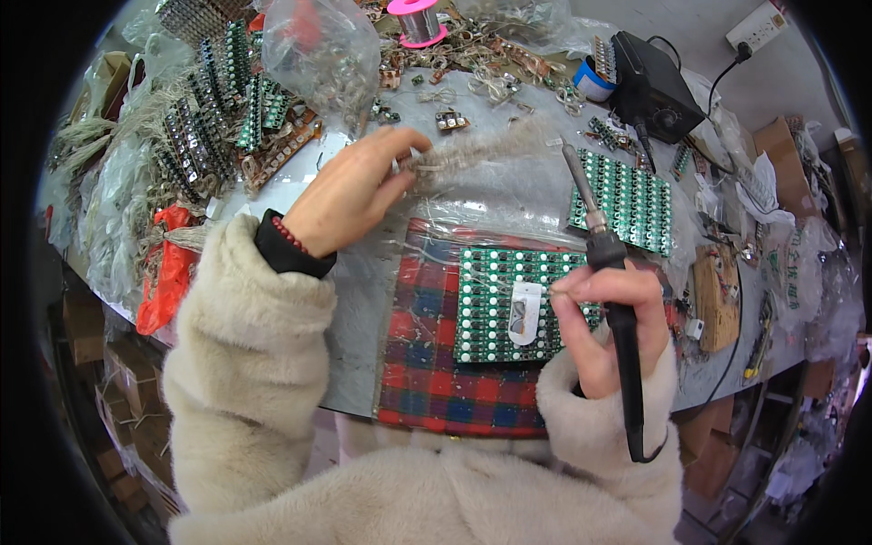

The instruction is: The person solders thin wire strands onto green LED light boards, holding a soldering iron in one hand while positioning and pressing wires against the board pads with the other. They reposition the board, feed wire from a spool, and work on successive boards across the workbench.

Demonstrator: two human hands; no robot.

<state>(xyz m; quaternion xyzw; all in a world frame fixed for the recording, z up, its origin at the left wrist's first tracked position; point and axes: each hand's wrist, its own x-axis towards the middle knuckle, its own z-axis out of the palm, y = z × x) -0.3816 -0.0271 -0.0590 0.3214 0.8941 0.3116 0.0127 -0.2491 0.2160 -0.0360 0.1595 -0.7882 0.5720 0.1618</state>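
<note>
My left hand [350, 193] is at the near end of a bundle of thin, pale wires [486, 150], its curled fingers and thumb closed around the wire ends. My right hand [613, 313] grips a soldering iron [625, 345] with a black handle, its metal tip pointing up and away. The thumb and forefinger of that hand also pinch together beside a white, rounded tag-like piece [524, 318]; whatever they pinch is too small to make out. Beneath this piece lies a green circuit-board panel [481, 309] with rows of white round parts, on a red-and-blue plaid cloth [422, 363].
Another green panel [627, 200] lies at the right, near a black soldering station [656, 86]. A pink solder spool [420, 23] stands at the back. Strips of small boards [204, 118] and a red bag [170, 268] crowd the left. A wooden block [718, 295] sits at the right.
</note>
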